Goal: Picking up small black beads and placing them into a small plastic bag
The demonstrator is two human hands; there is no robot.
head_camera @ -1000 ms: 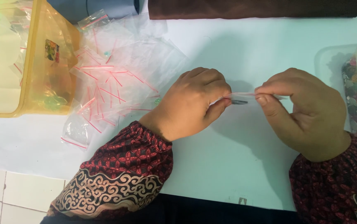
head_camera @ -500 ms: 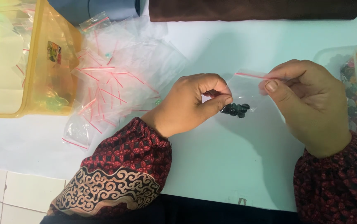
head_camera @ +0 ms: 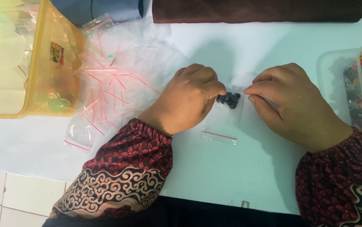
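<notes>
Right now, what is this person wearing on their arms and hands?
Both hands are bare: no gloves, and no rings or watch that I can see on the left hand or the right hand. Each arm has a long batik sleeve, dark red with a fine black floral pattern. The left sleeve also carries a band of cream scrollwork; the right sleeve shows a similar cream patch.

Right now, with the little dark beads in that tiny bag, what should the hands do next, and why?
Probably press along the red strip to seal the small clear bag. The bag lies flat on the white table, its strip end nearest the person, and the dark beads sit bunched at the far end. The left hand and right hand pinch that far end, well away from the strip.
</notes>
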